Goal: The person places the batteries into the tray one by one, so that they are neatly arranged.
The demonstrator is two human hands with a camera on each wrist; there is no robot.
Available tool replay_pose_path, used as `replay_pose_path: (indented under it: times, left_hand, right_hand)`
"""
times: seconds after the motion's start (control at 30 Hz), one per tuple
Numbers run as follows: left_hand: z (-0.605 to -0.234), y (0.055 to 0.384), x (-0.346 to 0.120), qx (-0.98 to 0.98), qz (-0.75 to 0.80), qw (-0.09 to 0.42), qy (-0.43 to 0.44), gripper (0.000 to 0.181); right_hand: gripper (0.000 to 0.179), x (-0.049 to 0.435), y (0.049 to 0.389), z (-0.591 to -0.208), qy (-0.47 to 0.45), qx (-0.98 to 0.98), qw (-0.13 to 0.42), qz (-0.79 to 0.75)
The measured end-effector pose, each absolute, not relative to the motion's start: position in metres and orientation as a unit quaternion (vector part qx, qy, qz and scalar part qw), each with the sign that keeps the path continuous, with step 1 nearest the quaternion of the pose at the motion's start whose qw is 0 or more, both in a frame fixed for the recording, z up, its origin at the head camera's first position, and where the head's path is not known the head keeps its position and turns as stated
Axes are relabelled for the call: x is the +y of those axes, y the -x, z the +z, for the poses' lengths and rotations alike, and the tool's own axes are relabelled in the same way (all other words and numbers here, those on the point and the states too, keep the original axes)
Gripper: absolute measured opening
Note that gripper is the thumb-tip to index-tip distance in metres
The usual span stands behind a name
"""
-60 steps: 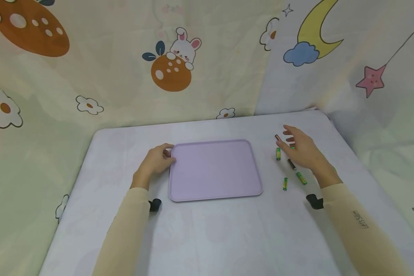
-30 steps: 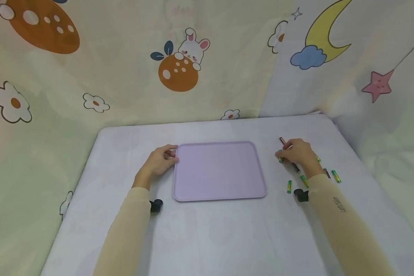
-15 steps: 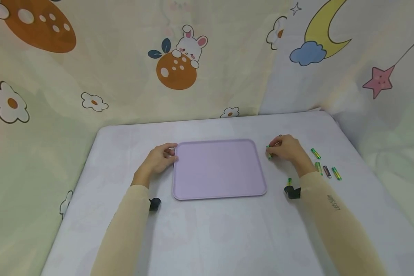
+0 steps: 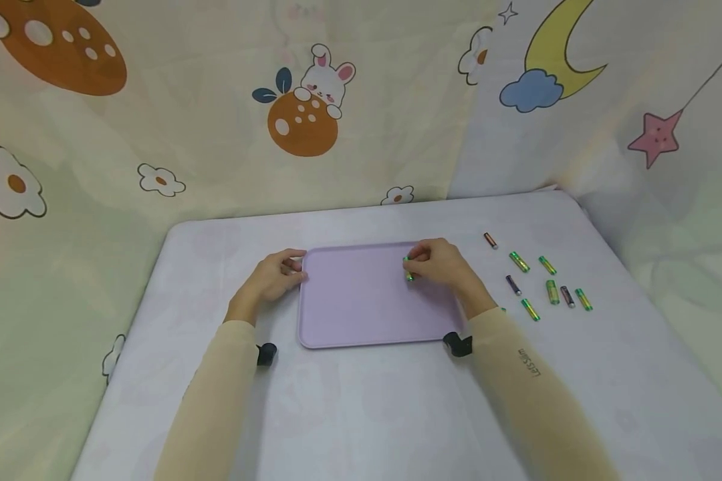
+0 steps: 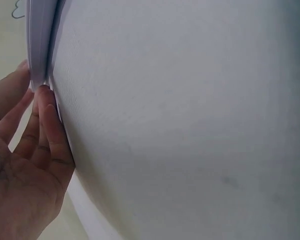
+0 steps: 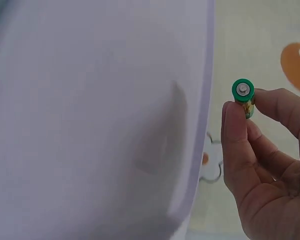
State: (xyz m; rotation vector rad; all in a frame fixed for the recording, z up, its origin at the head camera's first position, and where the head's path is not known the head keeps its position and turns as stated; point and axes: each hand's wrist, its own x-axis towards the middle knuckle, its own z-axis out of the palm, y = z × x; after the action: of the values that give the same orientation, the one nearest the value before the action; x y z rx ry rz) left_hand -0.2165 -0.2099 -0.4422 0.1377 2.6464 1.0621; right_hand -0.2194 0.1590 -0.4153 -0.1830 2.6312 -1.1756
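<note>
A pale purple rectangular tray (image 4: 361,300) lies on the white table. My left hand (image 4: 271,277) holds its left rim, thumb on one side and fingers (image 5: 55,125) against the other in the left wrist view. Over the tray's right part, my right hand (image 4: 442,264) pinches a green battery (image 4: 409,269) between thumb and fingers. In the right wrist view the battery (image 6: 243,91) shows its silver metal end with a green ring, held apart from the tray surface (image 6: 100,125).
Right of the tray lie several loose batteries, among them a green one (image 4: 519,261), a thicker green one (image 4: 552,292), a dark one (image 4: 513,285) and a copper-brown one (image 4: 490,240). A patterned cloth (image 4: 216,120) hangs behind the table.
My right hand reached down among the batteries, took up a green battery and carried it left over the tray. The left hand stays at the tray's left rim.
</note>
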Motion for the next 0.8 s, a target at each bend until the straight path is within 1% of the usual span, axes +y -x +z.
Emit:
replay_pose_path:
  times: [0.17, 0.43, 0.8]
  left_hand:
    - [-0.444, 0.218, -0.209, 0.916, 0.371, 0.143, -0.048, 0.055]
    - [-0.442, 0.217, -0.210, 0.923, 0.354, 0.143, -0.053, 0.056]
    - [-0.438, 0.219, -0.209, 0.932, 0.325, 0.141, -0.074, 0.057]
  right_hand:
    - [0.022, 0.126, 0.211, -0.421, 0.100, 0.901, 0.129, -0.402]
    - [0.014, 0.076, 0.199, -0.425, 0.139, 0.899, 0.158, -0.383]
    - [0.012, 0.030, 0.186, -0.429, 0.163, 0.887, 0.199, -0.384]
